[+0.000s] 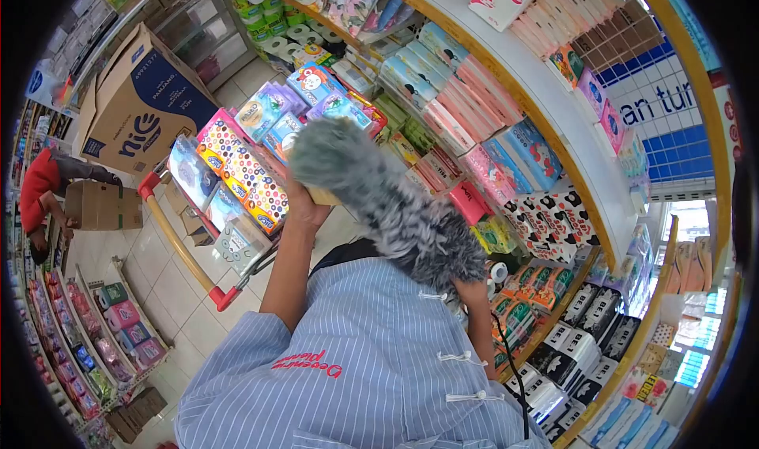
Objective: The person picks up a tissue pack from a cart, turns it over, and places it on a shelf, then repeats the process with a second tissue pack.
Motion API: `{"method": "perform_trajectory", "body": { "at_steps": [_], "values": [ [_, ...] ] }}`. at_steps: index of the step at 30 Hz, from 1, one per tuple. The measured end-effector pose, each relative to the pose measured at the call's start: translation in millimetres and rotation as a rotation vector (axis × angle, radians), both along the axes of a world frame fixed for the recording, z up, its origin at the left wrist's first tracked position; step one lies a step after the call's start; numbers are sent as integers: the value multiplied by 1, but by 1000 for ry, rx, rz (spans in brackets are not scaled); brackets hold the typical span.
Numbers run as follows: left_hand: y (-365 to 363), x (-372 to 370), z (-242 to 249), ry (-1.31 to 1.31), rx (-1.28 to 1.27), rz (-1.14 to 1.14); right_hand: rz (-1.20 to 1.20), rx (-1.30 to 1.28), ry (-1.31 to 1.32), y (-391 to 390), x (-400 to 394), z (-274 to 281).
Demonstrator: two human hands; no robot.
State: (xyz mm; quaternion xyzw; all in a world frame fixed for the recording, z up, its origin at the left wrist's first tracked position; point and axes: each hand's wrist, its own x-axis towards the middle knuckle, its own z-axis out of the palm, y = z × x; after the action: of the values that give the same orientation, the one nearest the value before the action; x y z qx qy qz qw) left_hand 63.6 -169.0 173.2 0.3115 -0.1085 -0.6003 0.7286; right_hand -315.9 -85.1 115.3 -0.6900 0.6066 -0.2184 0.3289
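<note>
A fluffy grey duster (395, 212) stretches diagonally in front of my body. My right hand (472, 292) is closed at its lower end, where the handle is hidden. The duster's far end lies over a yellowish pack (324, 197) that my left hand (307, 209) grips from the side; most of that pack is covered. Just beyond my left hand, tissue packs with colourful dots (247, 172) fill a shopping cart (183, 247) with a yellow handle and red ends.
Shelves to my right hold pink tissue packs (466, 109) and black-and-white packs (565, 354). A large cardboard box (146, 105) stands behind the cart. On the left, a person in a red shirt (39, 188) bends by a smaller carton (103, 205). A low rack (130, 322) stands nearby.
</note>
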Motion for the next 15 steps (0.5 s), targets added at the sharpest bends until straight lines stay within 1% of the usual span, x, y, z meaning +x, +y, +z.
{"method": "perform_trajectory", "body": {
  "at_steps": [1,2,5,6,7,8,9,10,12,14,15],
  "values": [
    [1,1,0,-27,-27,-10,-71,56,-83,-5,11,7],
    [0,5,-1,-141,-160,-43,-176,125,-118,-11,21,17],
    [3,-2,17,-34,-247,-79,-324,247,-49,-27,42,50],
    [2,1,9,-44,-249,-73,-326,229,-108,-22,40,47],
    [0,1,6,-31,-222,-54,-327,211,-168,-18,38,44],
    [-1,-1,4,-18,-195,-36,-288,180,-239,-9,28,26],
    [-3,-4,4,-2,-167,-19,-250,150,-309,-5,27,23],
    [-5,-7,5,-51,-97,-10,-237,116,-223,-1,27,24],
    [-10,-9,7,-150,42,9,-234,117,-158,0,20,19],
    [-11,-4,2,-219,46,-31,-252,169,-137,0,17,17],
    [-11,-2,1,-254,48,-52,-276,218,-147,-4,22,31]
  ]
}}
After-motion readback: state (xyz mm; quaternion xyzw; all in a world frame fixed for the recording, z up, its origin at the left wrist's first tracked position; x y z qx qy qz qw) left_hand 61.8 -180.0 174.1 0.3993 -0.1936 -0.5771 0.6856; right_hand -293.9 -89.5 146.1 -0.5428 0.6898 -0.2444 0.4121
